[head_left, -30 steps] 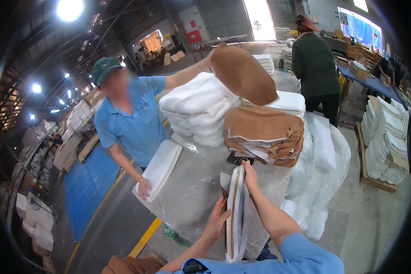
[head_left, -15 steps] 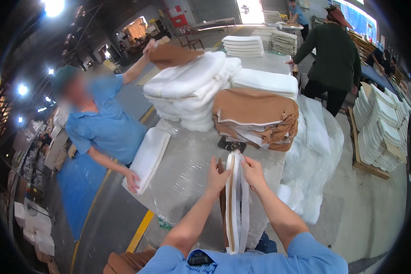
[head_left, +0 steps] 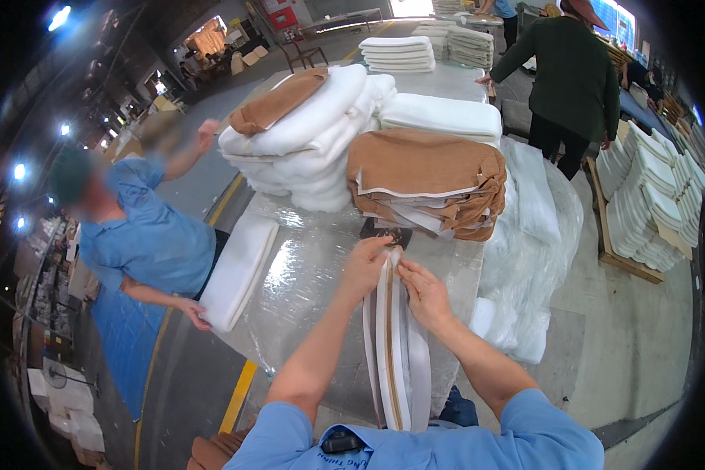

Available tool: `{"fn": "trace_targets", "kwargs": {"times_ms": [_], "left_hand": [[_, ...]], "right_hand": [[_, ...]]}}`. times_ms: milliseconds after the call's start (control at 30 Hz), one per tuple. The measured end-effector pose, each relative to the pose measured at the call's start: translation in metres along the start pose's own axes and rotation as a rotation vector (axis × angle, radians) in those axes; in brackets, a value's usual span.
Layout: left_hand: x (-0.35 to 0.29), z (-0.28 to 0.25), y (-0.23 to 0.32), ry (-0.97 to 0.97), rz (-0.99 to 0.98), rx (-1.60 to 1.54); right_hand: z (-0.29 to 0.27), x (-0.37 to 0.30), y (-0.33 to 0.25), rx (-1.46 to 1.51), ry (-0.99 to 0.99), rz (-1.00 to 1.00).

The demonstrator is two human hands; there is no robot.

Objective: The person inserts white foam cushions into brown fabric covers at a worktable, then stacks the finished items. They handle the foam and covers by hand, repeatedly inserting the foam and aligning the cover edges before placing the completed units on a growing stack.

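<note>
A long fabric cover (head_left: pixel 415 376) with white edges and a brown zipper (head_left: pixel 389 337) down its middle stretches from my body to the table. My left hand (head_left: pixel 360 268) is closed at the zipper's far end, fingertips beside a small dark tray (head_left: pixel 385 233) of tiny pieces too small to name. Fingers of my right hand (head_left: pixel 425 294) pinch the same end from the right. Just beyond the tray stands a stack of folded brown covers (head_left: pixel 427 160) with white edges.
White padded pieces (head_left: pixel 298 157) are piled at the left, a brown cover (head_left: pixel 280 100) on top. A co-worker in blue (head_left: pixel 153 227) touches a white pad (head_left: pixel 239 270) at the table's left edge. Plastic-wrapped white bundles (head_left: pixel 529 258) flank the right. Another person (head_left: pixel 574 74) stands behind.
My left hand has moved forward to the zipper's end by the dark tray. The co-worker has let go of the brown cover, which now lies on the white pile.
</note>
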State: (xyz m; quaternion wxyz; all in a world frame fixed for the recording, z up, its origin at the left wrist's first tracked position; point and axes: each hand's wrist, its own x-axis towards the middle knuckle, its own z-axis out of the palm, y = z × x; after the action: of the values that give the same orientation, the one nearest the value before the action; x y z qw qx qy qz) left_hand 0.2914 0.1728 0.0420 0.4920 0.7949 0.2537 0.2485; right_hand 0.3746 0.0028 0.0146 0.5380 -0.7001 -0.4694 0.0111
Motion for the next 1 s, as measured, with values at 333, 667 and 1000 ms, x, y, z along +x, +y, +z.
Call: {"fn": "trace_targets", "kwargs": {"times_ms": [333,667,1000], "left_hand": [[-0.015,0.002,-0.017,0.009,0.120,-0.027],[0.027,-0.012,0.000,-0.183,0.275,0.276],[0.038,-0.017,0.004,-0.308,0.382,0.361]], "right_hand": [[-0.004,0.004,0.003,-0.011,-0.069,-0.090],[0.011,0.025,0.018,0.494,0.064,0.537],[0.010,0.022,0.034,0.585,0.050,0.610]]}}
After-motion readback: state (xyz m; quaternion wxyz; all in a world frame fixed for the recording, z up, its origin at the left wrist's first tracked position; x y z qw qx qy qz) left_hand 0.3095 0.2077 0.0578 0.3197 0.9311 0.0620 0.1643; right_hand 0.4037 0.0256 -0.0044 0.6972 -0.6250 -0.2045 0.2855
